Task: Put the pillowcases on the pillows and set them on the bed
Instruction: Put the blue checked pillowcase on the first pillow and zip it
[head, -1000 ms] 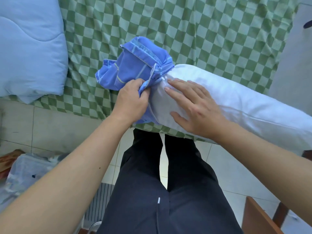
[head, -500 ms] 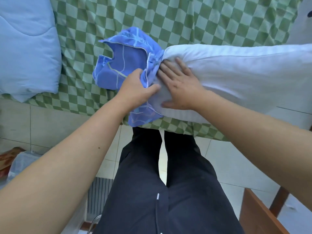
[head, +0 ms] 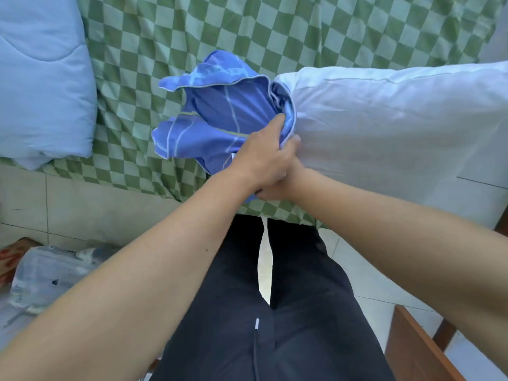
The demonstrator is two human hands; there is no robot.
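A white pillow (head: 384, 127) stretches from the middle to the right edge, over the near edge of the bed with its green checked sheet (head: 192, 31). A bunched blue pillowcase (head: 220, 116) covers the pillow's left end. My left hand (head: 264, 158) grips the pillowcase's gathered edge at the pillow's near corner. My right hand (head: 277, 188) lies beneath the left hand at the pillow's lower corner, mostly hidden, so its fingers cannot be made out.
A light blue quilt (head: 41, 78) lies on the bed at the left. A plastic bag with clutter (head: 49, 273) sits on the tiled floor at lower left. A brown wooden piece of furniture (head: 417, 347) stands at lower right. My dark trousers fill the bottom middle.
My right hand has slid from the top of the pillow down under my left hand. The left hand moved right along the pillowcase edge, and more of the pillowcase has spread open.
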